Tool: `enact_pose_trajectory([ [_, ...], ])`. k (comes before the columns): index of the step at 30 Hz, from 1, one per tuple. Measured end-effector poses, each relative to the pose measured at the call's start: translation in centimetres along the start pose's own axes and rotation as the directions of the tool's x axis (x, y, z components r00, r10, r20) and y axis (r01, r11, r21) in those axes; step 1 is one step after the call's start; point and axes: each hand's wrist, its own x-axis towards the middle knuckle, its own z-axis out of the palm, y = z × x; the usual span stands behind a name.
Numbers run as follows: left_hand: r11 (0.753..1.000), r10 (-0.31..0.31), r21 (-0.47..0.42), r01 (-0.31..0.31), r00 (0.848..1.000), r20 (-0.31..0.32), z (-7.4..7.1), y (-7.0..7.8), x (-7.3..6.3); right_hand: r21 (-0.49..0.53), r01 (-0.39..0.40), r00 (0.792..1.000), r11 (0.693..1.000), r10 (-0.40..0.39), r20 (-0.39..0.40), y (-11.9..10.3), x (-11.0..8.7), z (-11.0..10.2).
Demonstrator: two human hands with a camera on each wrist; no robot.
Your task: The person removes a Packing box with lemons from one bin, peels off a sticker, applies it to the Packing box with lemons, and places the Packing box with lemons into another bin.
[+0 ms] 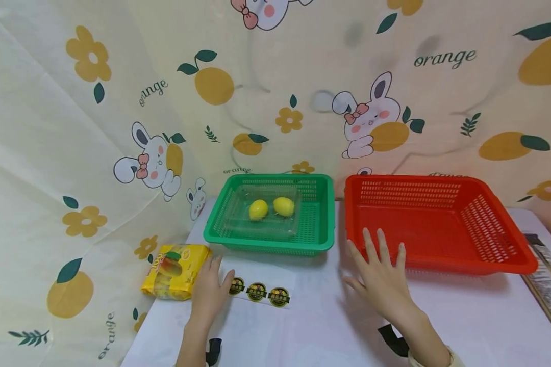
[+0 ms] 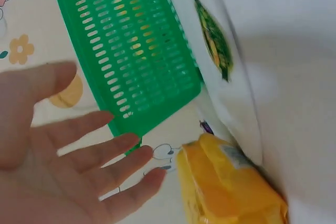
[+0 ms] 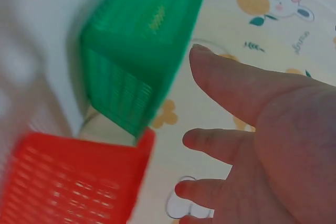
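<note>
Closest to the camera, the right hand (image 1: 382, 283) hangs with its fingers spread apart before the near left corner of the red basket (image 1: 408, 224), while the left hand (image 1: 211, 291), its fingers extended and slightly parted, is just beside the yellow packet (image 1: 176, 270) on the counter (image 1: 312, 321). Round labels (image 1: 256, 292) lie near the left hand. Behind them, left of the red basket, the green basket (image 1: 266, 247) holds a clear container (image 1: 238, 216) with two yellow fruits (image 1: 258, 209).
</note>
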Motion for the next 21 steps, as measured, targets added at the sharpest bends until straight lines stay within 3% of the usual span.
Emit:
enact_pose_trajectory([
  [3, 0.992, -0.042, -0.124, 0.032, 0.996, -0.078, 0.2, 0.0, 0.6, 0.012, 0.002, 1.0, 1.0, -0.002, 0.004, -0.1, 1.6, -0.8],
  [5, 0.965, -0.079, -0.256, 0.049, 0.991, -0.109, 0.7, 0.1, 1.0, 0.018, -0.002, 1.0, 1.0, 0.001, 0.003, -0.2, 2.3, -1.3],
  [7, 0.913, -0.121, -0.403, 0.064, 0.986, -0.116, 1.3, 0.0, 1.4, 0.026, -0.006, 1.0, 1.0, 0.005, 0.008, -0.1, 2.9, -1.5],
  [11, 0.776, -0.212, -0.618, 0.126, 0.975, -0.069, 2.0, 0.1, 2.2, 0.031, -0.014, 0.999, 0.999, 0.013, 0.03, 0.0, 3.4, -1.3],
  [14, 0.726, -0.246, -0.674, 0.136, 0.967, -0.071, 2.3, 0.2, 2.8, 0.026, -0.018, 0.999, 1.0, 0.017, 0.041, 0.1, 3.4, -1.1],
  [17, 0.705, -0.275, -0.696, 0.134, 0.957, -0.094, 2.5, 0.5, 3.4, 0.021, -0.018, 0.999, 1.0, 0.017, 0.034, 0.2, 3.3, -1.0],
  [21, 0.665, -0.338, -0.734, 0.138, 0.932, -0.132, 2.8, 0.8, 4.2, 0.031, -0.018, 1.0, 0.999, 0.017, 0.023, 0.3, 3.4, -1.0],
])
